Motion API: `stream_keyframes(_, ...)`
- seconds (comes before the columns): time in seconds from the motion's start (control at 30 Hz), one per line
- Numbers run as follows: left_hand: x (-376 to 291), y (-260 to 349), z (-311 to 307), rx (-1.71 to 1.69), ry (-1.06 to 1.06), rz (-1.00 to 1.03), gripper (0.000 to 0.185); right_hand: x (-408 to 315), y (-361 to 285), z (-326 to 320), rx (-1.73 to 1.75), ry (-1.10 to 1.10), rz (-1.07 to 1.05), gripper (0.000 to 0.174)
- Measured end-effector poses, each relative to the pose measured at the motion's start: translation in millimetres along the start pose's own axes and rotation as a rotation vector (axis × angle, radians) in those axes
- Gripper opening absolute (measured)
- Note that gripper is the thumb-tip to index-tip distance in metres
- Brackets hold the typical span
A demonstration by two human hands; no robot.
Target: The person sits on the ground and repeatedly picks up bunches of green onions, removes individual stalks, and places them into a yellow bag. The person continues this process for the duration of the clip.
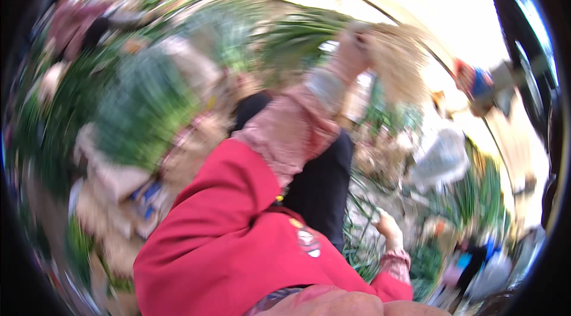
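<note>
My left hand [350, 53] is raised ahead of me and closed around a bunch of green onions or similar long-leaved greens [308, 26]. The leaves trail off to the left, while a pale, fibrous root end [399, 59] fans out on the right. Low on the right side is my right hand [388, 228], beside loose thin green leaves [363, 213]. Blur conceals whether its fingers hold any of them. Both forearms wear pink checked sleeve covers over red sleeves.
A large bundle of green onions [145, 111] lies to the left, with more greens behind it. On the right are a white plastic bag [439, 157], upright greens [479, 182] and rooted bunches [383, 151]. Another person in pink [73, 26] is at the upper left.
</note>
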State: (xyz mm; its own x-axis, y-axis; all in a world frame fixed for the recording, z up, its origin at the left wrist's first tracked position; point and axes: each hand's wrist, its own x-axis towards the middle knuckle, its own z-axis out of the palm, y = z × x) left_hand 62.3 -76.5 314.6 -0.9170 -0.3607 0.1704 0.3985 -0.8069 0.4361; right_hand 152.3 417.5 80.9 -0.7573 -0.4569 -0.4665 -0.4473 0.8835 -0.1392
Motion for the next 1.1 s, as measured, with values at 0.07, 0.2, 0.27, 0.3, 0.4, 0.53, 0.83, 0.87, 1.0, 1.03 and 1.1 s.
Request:
stream_keyframes(0.07,-28,31,13,-0.336,0.011,0.106,0.018,24,21,15,0.183,-0.039,0.016,0.054)
stream_keyframes(0.2,-79,119,-15,-0.129,-0.309,0.455,0.017,81,21,16,0.083,0.002,-0.071,0.041)
stream_keyframes(0.27,-115,164,-44,1.051,-0.014,1.273,0.023,104,8,14,0.315,-0.077,-0.179,0.032)
stream_keyframes(0.3,-130,193,-59,1.173,-0.042,1.406,0.026,109,1,15,0.388,-0.176,-0.173,0.027)
stream_keyframes(0.4,-176,281,-98,0.514,0.127,0.674,0.019,124,-12,19,0.229,-0.133,-0.288,0.02)
stream_keyframes(0.53,-241,385,-165,0.725,0.106,0.488,0.024,130,-5,27,-0.384,0.004,-0.786,0.017)
stream_keyframes(0.83,-390,285,-400,0.271,1.32,0.263,0.044,102,-28,27,-0.081,-0.282,-0.359,0.023)
stream_keyframes(0.87,-406,266,-415,0.539,1.38,0.169,0.046,94,-36,24,-0.082,-0.286,-0.36,0.024)
stream_keyframes(1.0,-444,238,-452,0.067,1.035,0.077,0.049,67,-70,25,-0.013,-0.288,-0.29,0.027)
stream_keyframes(1.03,-446,243,-460,0.469,1.156,0.283,0.039,62,-75,30,0.012,-0.287,-0.269,0.028)
stream_keyframes(1.1,-465,258,-469,0.361,1.224,0.142,0.026,55,-83,45,0.066,-0.288,-0.236,0.03)
